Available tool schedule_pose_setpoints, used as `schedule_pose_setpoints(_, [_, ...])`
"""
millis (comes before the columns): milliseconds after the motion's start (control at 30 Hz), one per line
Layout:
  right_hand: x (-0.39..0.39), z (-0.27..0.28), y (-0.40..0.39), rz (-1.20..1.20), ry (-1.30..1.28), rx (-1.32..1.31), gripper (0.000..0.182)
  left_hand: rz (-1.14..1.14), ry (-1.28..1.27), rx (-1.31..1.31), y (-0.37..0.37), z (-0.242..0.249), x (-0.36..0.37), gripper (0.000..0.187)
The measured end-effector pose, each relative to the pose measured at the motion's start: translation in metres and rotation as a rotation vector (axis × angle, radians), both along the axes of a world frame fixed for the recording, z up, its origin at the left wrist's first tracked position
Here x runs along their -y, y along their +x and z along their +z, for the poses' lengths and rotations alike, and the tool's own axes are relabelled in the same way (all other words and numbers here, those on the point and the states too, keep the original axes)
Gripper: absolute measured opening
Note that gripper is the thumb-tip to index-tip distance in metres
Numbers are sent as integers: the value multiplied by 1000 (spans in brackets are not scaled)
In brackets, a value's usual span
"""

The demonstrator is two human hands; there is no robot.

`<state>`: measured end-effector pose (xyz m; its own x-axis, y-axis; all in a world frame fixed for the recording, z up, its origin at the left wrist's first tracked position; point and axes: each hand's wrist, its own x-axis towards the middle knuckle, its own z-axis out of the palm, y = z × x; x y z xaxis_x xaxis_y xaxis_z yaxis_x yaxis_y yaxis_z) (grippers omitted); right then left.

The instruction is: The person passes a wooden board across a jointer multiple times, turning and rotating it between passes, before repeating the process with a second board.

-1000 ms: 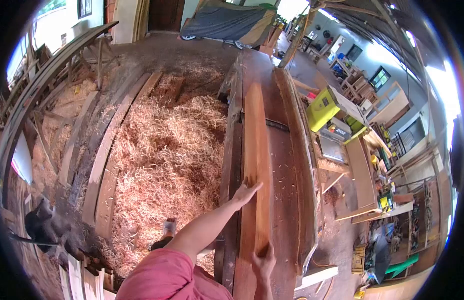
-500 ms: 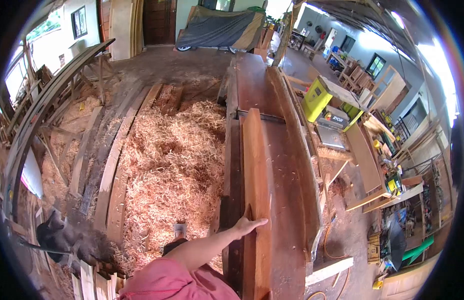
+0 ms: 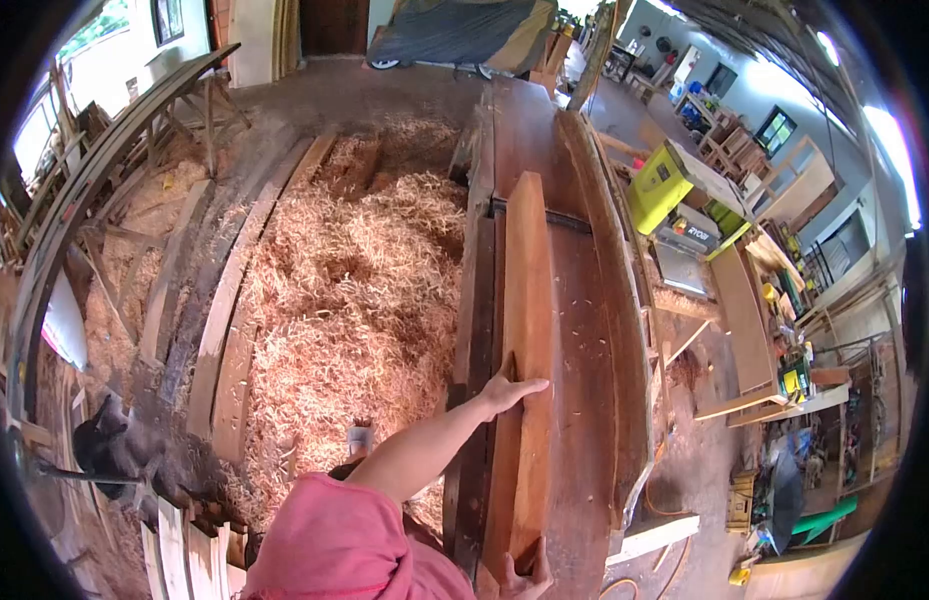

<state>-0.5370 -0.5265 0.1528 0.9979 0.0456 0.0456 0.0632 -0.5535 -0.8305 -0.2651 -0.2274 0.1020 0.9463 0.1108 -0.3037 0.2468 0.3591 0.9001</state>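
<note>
A long reddish-brown wooden beam (image 3: 528,290) lies lengthwise on a dark, smooth wooden workbench (image 3: 584,330). My left hand (image 3: 512,392) grips the beam around its middle, thumb laid across the upper face and fingers against the left side. At the bottom of the view, my right hand (image 3: 527,580) is wrapped around the beam's near end, partly cut off by the frame edge. Two faces of the beam show, and its far end reaches past a dark seam in the bench top.
Curly wood shavings (image 3: 354,300) pile up left of the bench. A rough-edged slab (image 3: 624,330) runs along its right side. Beyond stands a green planer (image 3: 674,200). A dark animal (image 3: 104,440) and upright offcuts (image 3: 184,550) are at lower left. An orange cord (image 3: 674,555) lies on the floor.
The beam has slid forward along the bench, its far end now further past the seam. My left hand went with it. My right hand has come into view at the near end.
</note>
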Motion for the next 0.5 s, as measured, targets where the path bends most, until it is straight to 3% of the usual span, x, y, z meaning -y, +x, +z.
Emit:
schedule_pose_setpoints(167, [5,-35,7,-28,102,41,70,25,-4,-6,8,2,-4,128])
schedule_pose_setpoints(333, [-14,-1,18,-34,-62,9,70,46,55,-9,23,-11,-8,120])
schedule_pose_setpoints(500, [-22,-10,30,-19,-21,171,70,15,-4,-41,23,10,-16,128])
